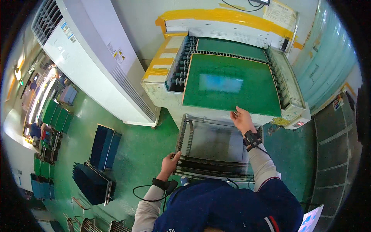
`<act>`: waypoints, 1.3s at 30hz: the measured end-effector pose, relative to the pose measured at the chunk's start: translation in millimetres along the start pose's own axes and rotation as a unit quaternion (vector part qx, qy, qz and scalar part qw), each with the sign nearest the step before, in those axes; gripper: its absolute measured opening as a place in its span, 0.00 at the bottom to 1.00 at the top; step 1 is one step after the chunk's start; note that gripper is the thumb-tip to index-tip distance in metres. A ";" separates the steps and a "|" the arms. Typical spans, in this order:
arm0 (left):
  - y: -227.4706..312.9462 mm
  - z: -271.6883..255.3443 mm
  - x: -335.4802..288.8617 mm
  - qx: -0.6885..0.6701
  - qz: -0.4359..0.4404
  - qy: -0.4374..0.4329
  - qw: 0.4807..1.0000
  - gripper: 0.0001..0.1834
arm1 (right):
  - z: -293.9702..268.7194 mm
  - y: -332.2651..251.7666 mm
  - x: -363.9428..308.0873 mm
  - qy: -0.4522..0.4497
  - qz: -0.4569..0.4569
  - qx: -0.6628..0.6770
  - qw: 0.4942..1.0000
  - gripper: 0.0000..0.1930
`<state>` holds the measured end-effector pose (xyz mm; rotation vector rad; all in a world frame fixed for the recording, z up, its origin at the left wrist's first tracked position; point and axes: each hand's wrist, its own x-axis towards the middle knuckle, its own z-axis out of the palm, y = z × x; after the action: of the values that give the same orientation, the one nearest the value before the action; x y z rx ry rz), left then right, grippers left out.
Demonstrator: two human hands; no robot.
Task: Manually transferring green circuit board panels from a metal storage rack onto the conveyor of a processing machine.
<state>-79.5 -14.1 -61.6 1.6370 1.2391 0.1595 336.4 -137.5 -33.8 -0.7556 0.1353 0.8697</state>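
A green panel [232, 83] with a glossy surface lies on the roller conveyor machine [290, 77] in front of me, its front edge overhanging the near side. My right hand [242, 120] is just at that front edge, fingers partly curled and apart, with no thing visible in it; I cannot tell whether it touches the panel. Below the machine's front stands a slotted metal rack [184, 139] with several dark panels [212, 165] in its near part. My left hand [169, 164] is closed on the rack's near left side. Both wrists wear black bands with cables.
Another green panel [232, 49] lies farther back on the rollers. A tall white air conditioner [104, 65] stands to the left. Racks of dark panels [92, 181] stand on the green floor at left. Clear plastic curtains [328, 58] and a grey cabinet [334, 154] are at right.
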 end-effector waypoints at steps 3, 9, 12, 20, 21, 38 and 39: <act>14.2 -1.6 -8.3 -0.003 0.002 0.001 1.000 0.36 | 3.3 -1.1 -1.4 -0.007 0.010 -0.008 1.000 0.12; -14.2 5.7 6.1 -0.030 0.007 0.004 1.000 0.38 | -2.2 -1.9 8.8 -0.017 0.006 -0.022 1.000 0.11; -29.8 7.1 13.1 -0.010 0.020 0.027 0.999 0.41 | 9.0 -1.3 4.6 -0.020 0.014 -0.019 1.000 0.11; -19.6 6.5 10.7 -0.011 0.005 0.004 1.000 0.45 | 11.5 -7.1 3.4 0.000 0.020 -0.027 0.999 0.11; -24.1 6.9 11.8 -0.011 0.005 0.006 1.000 0.45 | 12.7 -7.4 3.9 -0.001 0.022 -0.026 0.999 0.11; -8.9 2.5 0.5 0.018 0.020 0.021 0.999 0.44 | 14.0 -0.2 -32.3 -0.066 0.089 -0.198 0.974 0.15; -7.4 2.0 0.3 0.017 0.012 0.020 1.000 0.44 | 17.9 0.0 -42.9 -0.063 0.095 -0.199 0.973 0.15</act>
<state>-82.7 -15.6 -68.3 1.6870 1.2591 0.1880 304.9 -153.4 -3.5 -1.0699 -0.0850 1.1434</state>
